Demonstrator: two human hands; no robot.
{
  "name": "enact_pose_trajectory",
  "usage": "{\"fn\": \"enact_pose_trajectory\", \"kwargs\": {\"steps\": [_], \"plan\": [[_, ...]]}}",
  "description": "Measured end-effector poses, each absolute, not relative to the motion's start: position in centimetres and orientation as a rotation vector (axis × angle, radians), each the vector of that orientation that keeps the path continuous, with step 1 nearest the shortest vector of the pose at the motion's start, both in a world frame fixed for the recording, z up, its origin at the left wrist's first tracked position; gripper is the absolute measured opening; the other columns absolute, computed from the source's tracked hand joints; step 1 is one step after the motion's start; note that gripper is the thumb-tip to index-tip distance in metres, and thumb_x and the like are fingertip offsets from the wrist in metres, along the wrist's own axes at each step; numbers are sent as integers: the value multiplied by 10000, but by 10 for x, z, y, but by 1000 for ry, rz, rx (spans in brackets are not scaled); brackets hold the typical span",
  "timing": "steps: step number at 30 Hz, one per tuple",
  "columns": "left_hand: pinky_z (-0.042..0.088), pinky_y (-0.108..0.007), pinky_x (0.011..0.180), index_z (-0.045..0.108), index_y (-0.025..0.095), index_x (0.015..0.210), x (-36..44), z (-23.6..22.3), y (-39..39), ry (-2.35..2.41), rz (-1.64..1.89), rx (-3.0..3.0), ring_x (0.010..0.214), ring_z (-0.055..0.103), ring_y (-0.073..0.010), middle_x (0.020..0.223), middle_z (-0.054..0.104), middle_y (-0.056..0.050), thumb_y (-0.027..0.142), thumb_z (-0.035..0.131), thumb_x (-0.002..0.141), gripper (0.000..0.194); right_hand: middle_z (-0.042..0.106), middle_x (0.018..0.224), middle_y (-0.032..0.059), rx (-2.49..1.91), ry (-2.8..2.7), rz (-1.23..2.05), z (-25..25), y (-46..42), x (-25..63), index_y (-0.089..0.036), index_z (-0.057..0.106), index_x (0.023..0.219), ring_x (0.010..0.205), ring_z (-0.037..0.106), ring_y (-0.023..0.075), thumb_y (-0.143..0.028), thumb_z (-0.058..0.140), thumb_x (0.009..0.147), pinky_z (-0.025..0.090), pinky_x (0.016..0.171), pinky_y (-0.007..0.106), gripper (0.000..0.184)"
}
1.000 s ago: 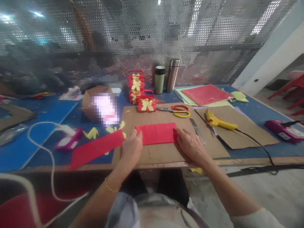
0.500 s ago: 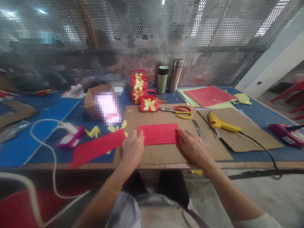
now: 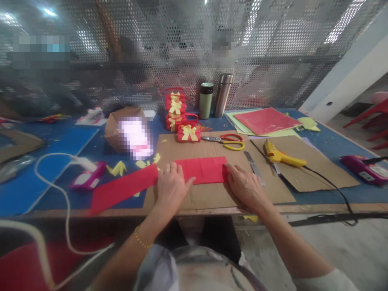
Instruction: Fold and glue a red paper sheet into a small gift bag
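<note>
A folded strip of red paper (image 3: 206,169) lies on a cardboard sheet in front of me, with crease lines across it. My left hand (image 3: 172,182) rests flat over its left end, thumb stretched out to the right along the lower edge. At the right end, the thumb and fingers of my right hand (image 3: 244,184) are closed on the paper's edge; the fingertips are partly hidden. Another red paper strip (image 3: 124,188) lies slanted just left of my left hand. Beyond the paper are scissors (image 3: 228,140) with red and yellow handles and a small red box with a yellow bow (image 3: 189,132).
A knife blade (image 3: 254,166) and a yellow glue gun (image 3: 283,157) lie on the right, its cord trailing over the table edge. Several red boxes, a green tumbler (image 3: 206,101) and a steel flask (image 3: 223,96) stand at the back. On the left are a lit phone (image 3: 136,137) and a purple power strip (image 3: 89,176).
My left hand has opened from a closed grip, laying its fingers over the paper's left end and spreading the thumb rightward. My right hand stays at the right end.
</note>
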State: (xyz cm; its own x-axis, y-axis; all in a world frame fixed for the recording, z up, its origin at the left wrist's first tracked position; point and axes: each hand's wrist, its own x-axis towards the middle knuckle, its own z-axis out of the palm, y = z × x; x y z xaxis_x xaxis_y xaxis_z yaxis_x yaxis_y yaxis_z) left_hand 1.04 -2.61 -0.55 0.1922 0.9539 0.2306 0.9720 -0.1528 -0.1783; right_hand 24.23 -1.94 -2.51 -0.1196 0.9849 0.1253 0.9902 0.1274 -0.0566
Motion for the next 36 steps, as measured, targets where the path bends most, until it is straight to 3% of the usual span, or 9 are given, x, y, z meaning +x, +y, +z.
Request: {"fn": "enact_pose_trajectory", "kwargs": {"steps": [4,8,11,18,21,25,30,36], "plan": [[462,-434,838,690,55,1169,10,-9,-25,-1720,-85,-2222,1023,591,-318,1115,665,-200,205,475,1004,311,740,1089,87,-2007,-2247,-27,-22,-20,241,-208,610,1333,801,696,183,-205,414,1023,272,573,299,367],[443,-433,906,647,160,1318,9,-10,-24,-1467,-86,-2379,1019,611,-274,1058,673,-144,15,397,958,462,739,1095,89,-2012,-2245,4,-19,-19,240,-208,614,1318,807,694,188,-192,423,1013,277,573,303,361],[440,-418,921,578,283,1433,9,-10,-22,-1370,-35,-2446,1024,624,-253,1067,669,-121,12,403,960,572,736,1077,83,-2016,-2241,10,-19,-19,241,-222,626,1296,793,683,184,-201,412,1014,267,571,301,354],[440,-408,910,528,336,1477,9,-4,-19,-1324,26,-2519,1035,617,-253,1104,652,-127,22,413,968,609,691,1002,98,-1998,-2205,-121,-22,-22,242,-200,624,1316,805,618,201,-196,417,1007,327,642,301,372],[440,-407,914,508,344,1491,8,-1,-18,-1287,86,-2530,1060,618,-262,1147,648,-137,19,419,971,619,664,1092,135,-1689,-2318,-282,-23,-25,246,-196,643,1313,961,584,239,-187,428,1017,379,810,337,366],[448,-396,922,516,348,1478,8,0,-16,-1287,66,-2566,1083,618,-255,1154,652,-128,27,428,981,598,625,1276,125,-1131,-2578,-131,-23,-26,251,-237,636,1331,1069,533,230,-200,434,1034,381,917,352,360],[453,-405,947,495,350,1495,8,-2,-15,-1338,19,-2590,1074,632,-249,1174,652,-131,62,462,989,583,623,1075,105,-954,-2725,-50,-23,-21,249,-193,543,1442,948,508,220,-216,471,1018,375,909,363,430],[456,-422,936,531,356,1471,11,1,-21,-1371,72,-2555,1110,623,-279,1209,646,-152,57,442,989,574,571,964,81,-1023,-2734,-116,-21,-22,246,-248,641,1348,890,468,214,-224,513,1000,332,853,354,372]]}}
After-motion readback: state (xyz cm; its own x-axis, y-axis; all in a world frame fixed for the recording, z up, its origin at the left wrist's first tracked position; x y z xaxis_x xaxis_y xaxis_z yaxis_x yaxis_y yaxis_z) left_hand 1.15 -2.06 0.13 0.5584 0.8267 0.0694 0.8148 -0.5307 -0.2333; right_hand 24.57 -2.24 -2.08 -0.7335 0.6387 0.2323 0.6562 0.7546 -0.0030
